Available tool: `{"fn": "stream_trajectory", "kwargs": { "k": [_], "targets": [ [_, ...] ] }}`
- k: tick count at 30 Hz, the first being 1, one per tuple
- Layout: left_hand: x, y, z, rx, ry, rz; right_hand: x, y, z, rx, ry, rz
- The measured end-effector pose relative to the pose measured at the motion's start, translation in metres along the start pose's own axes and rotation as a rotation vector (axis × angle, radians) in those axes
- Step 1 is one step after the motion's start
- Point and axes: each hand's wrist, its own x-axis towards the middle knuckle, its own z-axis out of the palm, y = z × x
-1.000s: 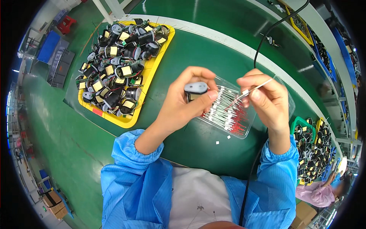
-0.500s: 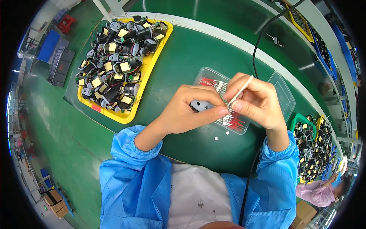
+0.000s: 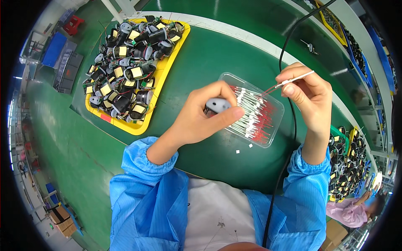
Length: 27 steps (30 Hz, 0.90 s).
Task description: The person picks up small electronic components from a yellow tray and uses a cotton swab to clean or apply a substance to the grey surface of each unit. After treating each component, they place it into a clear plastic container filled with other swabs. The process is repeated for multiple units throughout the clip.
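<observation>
Head view: left hand [image 3: 200,113] gripping grey-capped part [image 3: 218,106], right hand [image 3: 310,93] pinching wire [image 3: 302,76] near box [image 3: 283,113] edge, table [image 3: 188,62] stretching between left fingers and tray [image 3: 165,75].

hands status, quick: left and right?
Left hand: closed, holding a grey-topped black part.
Right hand: closed, pinching a thin white wire with red ends between the fingers.

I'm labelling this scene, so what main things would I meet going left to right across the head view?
Red stool, yellow tray, left hand, clear box, right hand, green basket.
</observation>
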Motion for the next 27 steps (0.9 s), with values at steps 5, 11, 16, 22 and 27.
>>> {"fn": "stream_trajectory", "kwargs": {
  "k": [5, 11, 16, 22, 27],
  "targets": [
    [-0.004, -0.006, 0.004, -0.125, 0.055, 0.066, -0.007, -0.014, 0.010, -0.032, 0.040, -0.001],
    [0.000, -0.018, 0.008, -0.013, -0.033, 0.393, -0.016, -0.019, 0.022, -0.038, 0.042, -0.159],
    [0.000, -0.019, 0.007, 0.099, 0.012, 0.442, -0.017, -0.021, 0.026, -0.043, 0.067, -0.177],
    [0.002, -0.017, 0.005, 0.222, 0.015, 0.492, -0.012, -0.012, 0.026, -0.154, 0.041, -0.276],
    [0.004, -0.018, 0.004, 0.232, 0.002, 0.523, -0.015, -0.019, 0.027, -0.252, 0.013, -0.199]
  ]
}}
